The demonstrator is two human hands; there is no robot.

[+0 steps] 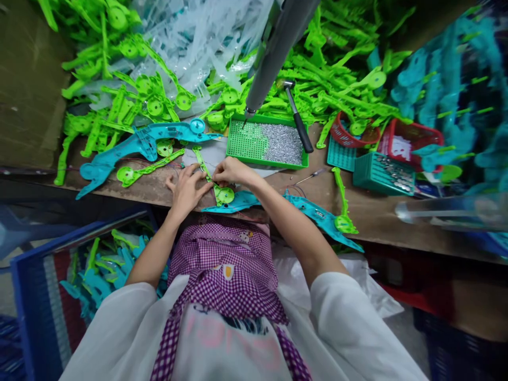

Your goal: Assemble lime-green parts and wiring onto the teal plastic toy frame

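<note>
A lime-green plastic part (pixel 225 195) with a round end lies at the bench's front edge, overlapping a turquoise plastic shell (pixel 241 201). My left hand (pixel 187 189) bends over its left side, thumb and forefinger against the green strip. From the right, my right hand (pixel 233 172) pinches at the middle of the same part; whatever its fingertips hold is too small or hidden. Further left are another turquoise shell (pixel 148 138) and a loose green part (pixel 148 168). To the right, one more turquoise shell (pixel 317 211) has thin wires at its end.
A grey powered screwdriver (pixel 273 58) hangs over a green basket (pixel 266 161) of small metal pieces. A hammer (pixel 297 116) leans on its rim. A thin screwdriver (pixel 313 174), a teal bin (pixel 373 180) and red baskets (pixel 351 138) sit rightward. Green parts (pixel 337 79) heap behind.
</note>
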